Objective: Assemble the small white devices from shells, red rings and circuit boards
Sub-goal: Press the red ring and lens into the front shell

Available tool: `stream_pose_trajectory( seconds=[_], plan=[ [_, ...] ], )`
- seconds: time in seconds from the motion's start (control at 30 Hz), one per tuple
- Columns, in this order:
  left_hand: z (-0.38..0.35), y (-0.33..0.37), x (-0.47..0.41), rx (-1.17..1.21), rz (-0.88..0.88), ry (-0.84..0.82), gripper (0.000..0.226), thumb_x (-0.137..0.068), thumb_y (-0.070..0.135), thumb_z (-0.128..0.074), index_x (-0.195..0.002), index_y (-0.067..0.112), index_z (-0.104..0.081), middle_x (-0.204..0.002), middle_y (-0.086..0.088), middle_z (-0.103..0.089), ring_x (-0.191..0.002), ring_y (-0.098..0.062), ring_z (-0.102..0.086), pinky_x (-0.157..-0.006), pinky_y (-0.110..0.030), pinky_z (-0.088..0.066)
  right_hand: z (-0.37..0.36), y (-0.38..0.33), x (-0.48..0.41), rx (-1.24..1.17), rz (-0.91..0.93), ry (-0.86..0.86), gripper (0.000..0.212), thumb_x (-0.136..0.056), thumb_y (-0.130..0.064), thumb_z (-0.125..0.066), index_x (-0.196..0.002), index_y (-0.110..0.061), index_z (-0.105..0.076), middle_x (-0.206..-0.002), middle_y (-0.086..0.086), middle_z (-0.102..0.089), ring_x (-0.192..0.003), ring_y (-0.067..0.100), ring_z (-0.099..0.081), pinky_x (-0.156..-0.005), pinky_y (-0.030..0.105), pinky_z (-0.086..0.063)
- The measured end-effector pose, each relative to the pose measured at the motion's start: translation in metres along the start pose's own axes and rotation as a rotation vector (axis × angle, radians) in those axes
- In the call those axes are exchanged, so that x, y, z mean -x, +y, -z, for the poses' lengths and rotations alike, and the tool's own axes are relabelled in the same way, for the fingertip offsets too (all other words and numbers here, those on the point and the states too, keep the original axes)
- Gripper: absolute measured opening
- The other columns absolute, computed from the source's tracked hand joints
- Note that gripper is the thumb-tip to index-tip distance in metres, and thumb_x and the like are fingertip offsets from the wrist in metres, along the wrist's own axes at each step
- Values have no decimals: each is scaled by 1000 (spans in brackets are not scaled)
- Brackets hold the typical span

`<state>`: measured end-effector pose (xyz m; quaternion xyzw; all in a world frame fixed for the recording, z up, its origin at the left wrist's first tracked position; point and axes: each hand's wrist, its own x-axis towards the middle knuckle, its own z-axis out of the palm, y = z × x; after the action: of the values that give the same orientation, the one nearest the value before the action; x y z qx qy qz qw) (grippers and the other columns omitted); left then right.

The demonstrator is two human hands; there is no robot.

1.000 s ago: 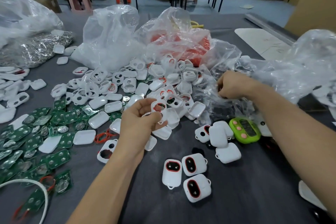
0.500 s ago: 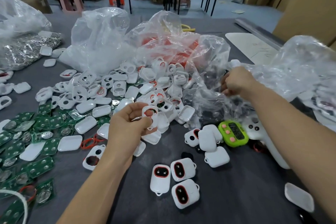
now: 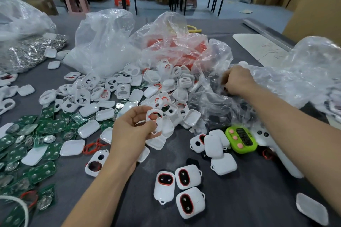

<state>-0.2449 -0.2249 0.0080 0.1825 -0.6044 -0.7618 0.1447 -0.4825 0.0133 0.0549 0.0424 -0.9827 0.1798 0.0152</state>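
**Left hand holds a shell, right hand in the bag**

The left hand (image 3: 132, 132) is raised over the grey table (image 3: 239, 204). Its thumb and curled fingers pinch a white shell (image 3: 154, 119) with a red ring showing in its opening. The shell is held upright just in front of the heap of loose white shells (image 3: 127, 90).

The right hand (image 3: 236, 81) is balled up, its fingers curled into the crumpled film of a clear plastic bag (image 3: 212, 103) to the right of the heap.

Green circuit boards (image 3: 46, 129) are scattered on the left, with loose red rings (image 3: 92, 146) beside them. Three assembled devices (image 3: 186, 177) lie touching one another near the front edge. A green timer (image 3: 240, 139) sits under the right forearm.
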Motion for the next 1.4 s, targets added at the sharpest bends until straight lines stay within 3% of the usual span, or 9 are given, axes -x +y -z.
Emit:
stream_pose_trajectory(
  seconds=[0.1, 0.2, 0.37, 0.6, 0.73, 0.87, 1.0, 1.17, 1.4],
  plan=[
    [0, 0, 1, -12, -7, 0, 36, -84, -18, -64, -102, 12, -74, -92, -4, -79, -76, -10, -73, -61, -23, -59, -7, 2, -3, 210, -5, -1, 15, -85, -7, -64, -100, -10, -68, -96, 11, -64, -95, 34, -66, -82, 38, -56],
    [-1, 0, 1, -21, -6, 0, 36, -85, -18, -64, -102, 12, -74, -93, -5, -79, -77, -10, -73, -61, -23, -59, -6, 0, -4, 300, 39, -58, 16, -85, -15, -70, -97, -5, -68, -98, 14, -67, -87, 31, -62, -78, 35, -55],
    [-2, 0, 2, -29, -8, 0, 35, -85, -17, -65, -103, 11, -74, -94, -7, -79, -80, -11, -72, -62, -24, -59, 6, 8, 10, 105, -13, 69, 14, -75, -8, -81, -85, -17, -80, -93, 10, -75, -88, 29, -70, -81, 40, -62],
    [-7, 0, 5, -114, -58, 29, 31, -82, -12, -71, -95, 17, -75, -88, -5, -79, -72, -13, -71, -60, -25, -59, 47, -2, 65, -398, 185, 530, 15, -83, -10, -76, -90, -20, -83, -81, -3, -79, -75, 14, -75, -70, 17, -53],
    [-10, -3, 8, -237, -68, 51, 25, -82, 0, -76, -90, 24, -76, -83, -2, -79, -66, -16, -72, -65, -39, -62, 27, -43, 121, -768, 222, 399, 20, -81, -9, -79, -88, -27, -83, -74, -15, -77, -66, 5, -74, -63, 22, -58],
    [-12, -4, 11, -283, -70, 65, 26, -81, 0, -76, -85, 26, -77, -79, -2, -78, -65, -16, -73, -59, -35, -63, -5, -71, 169, -948, 369, 386, 24, -78, -12, -84, -92, -32, -81, -83, -22, -77, -75, 2, -73, -69, 15, -55],
    [-15, -1, 12, -282, -63, 119, 21, -81, 3, -77, -85, 24, -75, -74, -1, -77, -57, -16, -71, -51, -28, -57, -35, -89, 180, -1035, 301, 25, 28, -78, -6, -85, -81, -33, -81, -86, -15, -78, -90, 7, -72, -83, 25, -55],
    [-17, 0, 13, -306, -58, 122, 15, -80, 8, -79, -86, 22, -77, -73, 1, -78, -60, -16, -73, -53, -29, -59, -45, -81, 170, -1310, 0, -228, 24, -91, 9, -66, -85, -11, -78, -65, -2, -72, -51, 6, -57, -50, 15, -45],
    [-19, 0, 17, -280, -109, 126, 24, -78, 12, -76, -95, 28, -74, -81, 4, -79, -73, -17, -75, -70, -40, -64, -52, -83, 175, -1301, -65, -255, 10, -93, 5, -64, -87, -3, -67, -66, 14, -73, -48, 20, -65, -44, 24, -50]
  ],
)
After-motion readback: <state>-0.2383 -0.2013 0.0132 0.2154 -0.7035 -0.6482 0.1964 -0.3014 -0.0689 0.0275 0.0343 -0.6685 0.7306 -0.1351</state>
